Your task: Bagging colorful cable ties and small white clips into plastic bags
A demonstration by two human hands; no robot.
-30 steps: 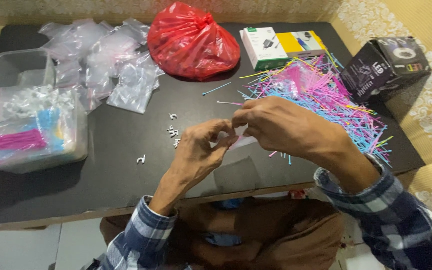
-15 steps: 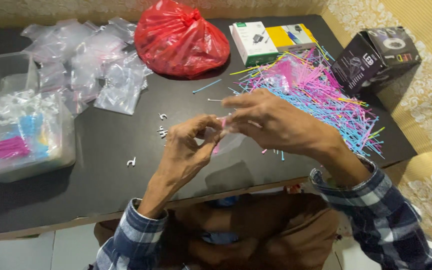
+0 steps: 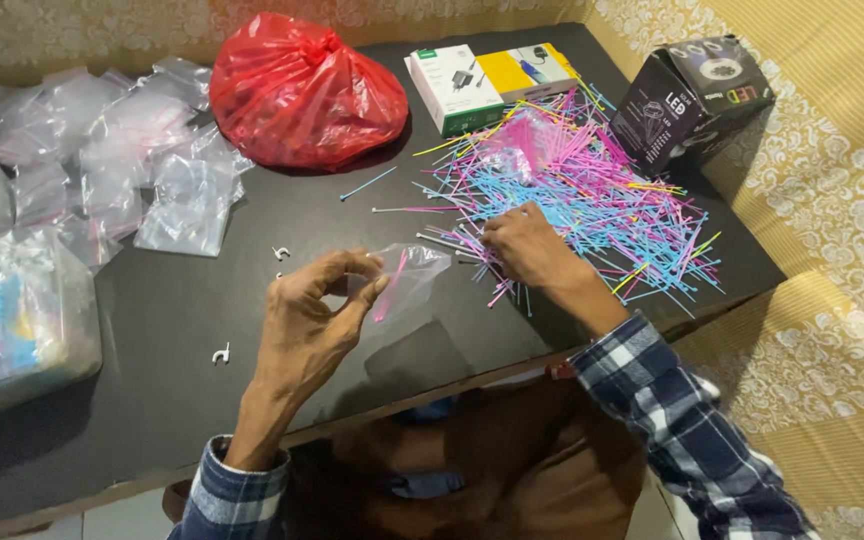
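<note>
Pinching a small clear plastic bag (image 3: 407, 280) with a pink stick inside, the person's left hand (image 3: 312, 320) is holding it just above the black table (image 3: 202, 400) near the centre of the frame, thumb and fingers closed on the bag's edge. The right hand (image 3: 524, 245) is resting, fingers curled downward, on the near edge of a spread heap of thin pink, blue and yellow plastic sticks (image 3: 592, 190) right of centre; whether it is gripping any cannot be told. Small white clips (image 3: 220, 354) are lying on the table beside the left hand. A knotted red plastic bag (image 3: 302, 90) is sitting at upper centre, empty clear bags (image 3: 122, 160) at upper left, a clear tub of filled packets (image 3: 12, 320) at the left edge, and a black carton (image 3: 697, 95) at upper right.
</note>
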